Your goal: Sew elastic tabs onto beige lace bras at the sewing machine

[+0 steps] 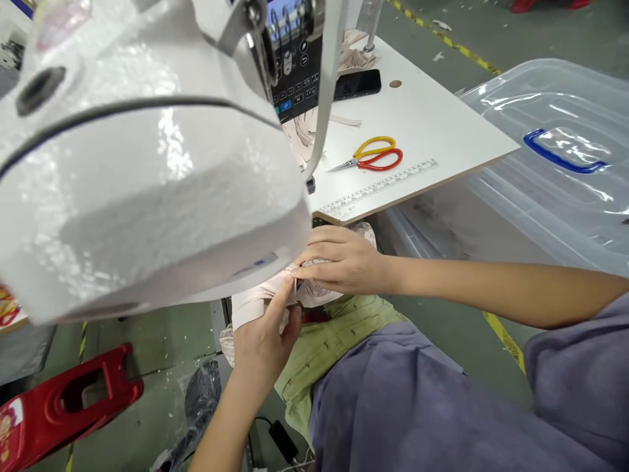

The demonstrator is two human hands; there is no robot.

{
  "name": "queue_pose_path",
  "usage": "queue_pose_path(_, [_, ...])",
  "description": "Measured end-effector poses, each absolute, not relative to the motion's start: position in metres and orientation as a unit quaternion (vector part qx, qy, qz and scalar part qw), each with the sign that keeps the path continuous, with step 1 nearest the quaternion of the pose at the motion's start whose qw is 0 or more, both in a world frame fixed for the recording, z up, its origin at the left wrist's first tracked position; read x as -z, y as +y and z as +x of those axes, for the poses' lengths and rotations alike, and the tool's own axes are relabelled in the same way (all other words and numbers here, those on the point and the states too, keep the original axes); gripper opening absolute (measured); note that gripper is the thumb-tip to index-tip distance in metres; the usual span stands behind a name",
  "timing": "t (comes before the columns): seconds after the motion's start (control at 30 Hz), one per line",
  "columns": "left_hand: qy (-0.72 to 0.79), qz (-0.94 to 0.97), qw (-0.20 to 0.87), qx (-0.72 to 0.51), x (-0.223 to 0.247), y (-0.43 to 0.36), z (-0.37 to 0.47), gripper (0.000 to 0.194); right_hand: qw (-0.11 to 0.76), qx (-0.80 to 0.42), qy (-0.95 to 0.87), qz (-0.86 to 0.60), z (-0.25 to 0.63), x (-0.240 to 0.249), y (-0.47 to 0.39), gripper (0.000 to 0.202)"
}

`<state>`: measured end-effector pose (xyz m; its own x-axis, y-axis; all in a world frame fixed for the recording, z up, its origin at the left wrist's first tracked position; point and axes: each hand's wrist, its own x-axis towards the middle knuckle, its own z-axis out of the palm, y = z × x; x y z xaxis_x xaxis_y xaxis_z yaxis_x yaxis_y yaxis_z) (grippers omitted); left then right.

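Note:
Under the head of a white sewing machine (162,216) lies a piece of pale pink fabric (249,311) with lacy, patterned parts. My left hand (265,337) pinches its near edge between thumb and fingers. From the right, my right hand (346,261) bends over the same cloth, its fingertips close to those of my left hand. The right thumb is hidden beneath the fingers. The machine head covers the needle area. Green cloth (339,347) lies across my lap below both hands.
On the white table (417,118) are scissors (368,156) with yellow and red handles, a black phone (358,84), fabric scraps (354,58) and a printed ruler scale (383,187). A clear plastic bin (555,196) stands right; a red stool (73,406) is lower left.

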<state>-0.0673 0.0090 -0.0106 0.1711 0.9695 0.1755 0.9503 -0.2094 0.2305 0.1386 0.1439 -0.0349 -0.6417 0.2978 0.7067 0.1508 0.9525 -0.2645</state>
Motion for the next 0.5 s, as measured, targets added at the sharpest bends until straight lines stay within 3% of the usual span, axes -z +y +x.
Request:
queue_pose_path(0.13, [0.563,0.808,0.106,-0.138,0.002,0.016,-0.086,0.050,0.370,-0.018,-0.919,-0.136,0.140,0.027,0.145,0.023])
queue_pose_path(0.23, [0.541,0.826,0.084,-0.136,0.000,0.022,-0.092,0.050,0.321,-0.061,-0.930,-0.168,0.144,0.021,0.140,0.026])
queue_pose_path(0.3, [0.557,0.818,0.049,-0.134,0.000,0.022,-0.089,0.048,0.300,-0.171,-0.915,-0.207,0.148,0.022,0.136,0.026])
queue_pose_path(0.43, [0.601,0.790,0.036,-0.117,0.000,0.015,-0.074,0.047,0.267,-0.519,-0.749,-0.314,0.140,0.033,0.137,0.040])
queue_pose_path(0.5, [0.629,0.769,0.046,-0.108,0.000,0.010,-0.065,0.046,0.278,-0.585,-0.676,-0.351,0.127,0.037,0.143,0.051])
